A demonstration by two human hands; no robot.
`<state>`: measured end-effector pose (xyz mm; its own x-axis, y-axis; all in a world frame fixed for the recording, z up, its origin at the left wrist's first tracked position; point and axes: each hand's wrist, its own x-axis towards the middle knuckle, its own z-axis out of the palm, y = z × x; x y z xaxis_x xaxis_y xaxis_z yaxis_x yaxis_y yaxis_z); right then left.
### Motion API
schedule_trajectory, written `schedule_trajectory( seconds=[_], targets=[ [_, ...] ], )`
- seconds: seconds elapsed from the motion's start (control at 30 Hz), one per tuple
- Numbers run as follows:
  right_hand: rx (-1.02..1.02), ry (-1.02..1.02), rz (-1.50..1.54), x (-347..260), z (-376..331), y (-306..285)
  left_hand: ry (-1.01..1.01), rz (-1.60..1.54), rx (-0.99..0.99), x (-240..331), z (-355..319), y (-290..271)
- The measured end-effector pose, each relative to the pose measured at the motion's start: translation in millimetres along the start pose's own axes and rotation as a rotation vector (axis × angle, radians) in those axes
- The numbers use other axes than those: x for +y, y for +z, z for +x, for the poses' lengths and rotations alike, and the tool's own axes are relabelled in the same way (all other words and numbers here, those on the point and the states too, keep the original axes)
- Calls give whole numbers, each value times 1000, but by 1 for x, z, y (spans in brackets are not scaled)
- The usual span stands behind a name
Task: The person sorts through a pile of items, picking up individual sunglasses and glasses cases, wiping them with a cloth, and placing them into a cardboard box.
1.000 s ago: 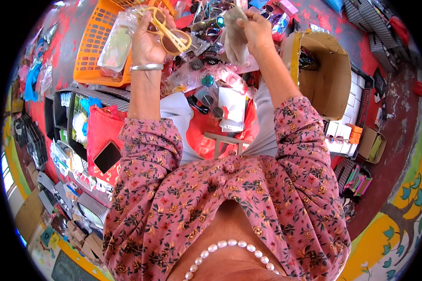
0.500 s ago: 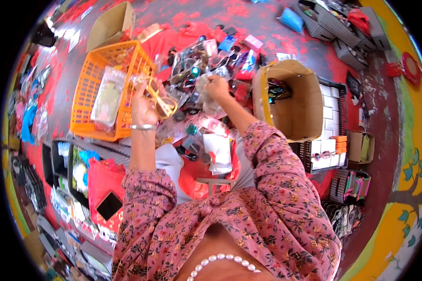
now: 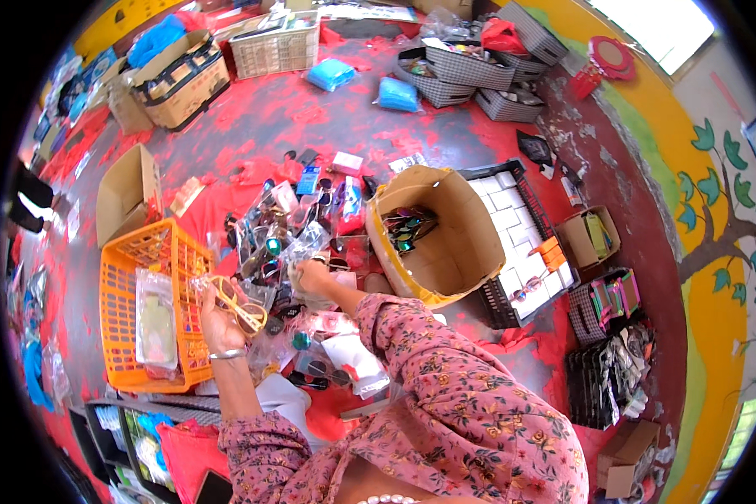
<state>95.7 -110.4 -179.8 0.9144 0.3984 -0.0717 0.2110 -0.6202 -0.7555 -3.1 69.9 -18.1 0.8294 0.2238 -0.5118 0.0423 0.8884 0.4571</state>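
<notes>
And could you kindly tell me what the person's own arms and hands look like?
The sleeves are loose pink fabric with a dark-leaved, yellowish floral print, ending partway down the forearms. A silver-coloured bangle circles the wrist below the left hand; none shows at the right hand. Neither wears a glove.

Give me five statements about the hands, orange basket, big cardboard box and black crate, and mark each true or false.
The left hand holds yellow-framed sunglasses. True.
An orange plastic basket stands left of the large open cardboard box. True.
The right hand is inside the orange plastic basket. False: it holds a greyish cloth over a pile of eyewear.
The large open cardboard box holds shoes. False: several sunglasses lie in it.
A black crate holds white boxes. True.
</notes>
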Motion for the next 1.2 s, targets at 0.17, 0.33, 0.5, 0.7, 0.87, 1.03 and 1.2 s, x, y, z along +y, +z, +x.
schedule_trajectory(
  seconds=[0.17,0.33,0.5,0.7,0.87,1.03,1.2],
  targets=[
    [-193,1,-60,4,22,2,81,2,43,-13,4,7],
    [-736,268,1060,-121,-26,-96,296,191,-86,-25,4,21],
    [-634,221,1072,-126,-52,-91,218,328,-311,-19,13,6],
    [-696,318,1264,-109,-57,-129,85,474,-354,-54,-7,47],
    [-417,306,1182,-93,-50,-126,87,451,-341,-52,7,37],
    [51,90,674,-95,-46,-126,99,581,-262,-51,17,36],
    [225,-207,-117,-134,-63,-112,98,523,-314,-60,4,48]
  ],
)
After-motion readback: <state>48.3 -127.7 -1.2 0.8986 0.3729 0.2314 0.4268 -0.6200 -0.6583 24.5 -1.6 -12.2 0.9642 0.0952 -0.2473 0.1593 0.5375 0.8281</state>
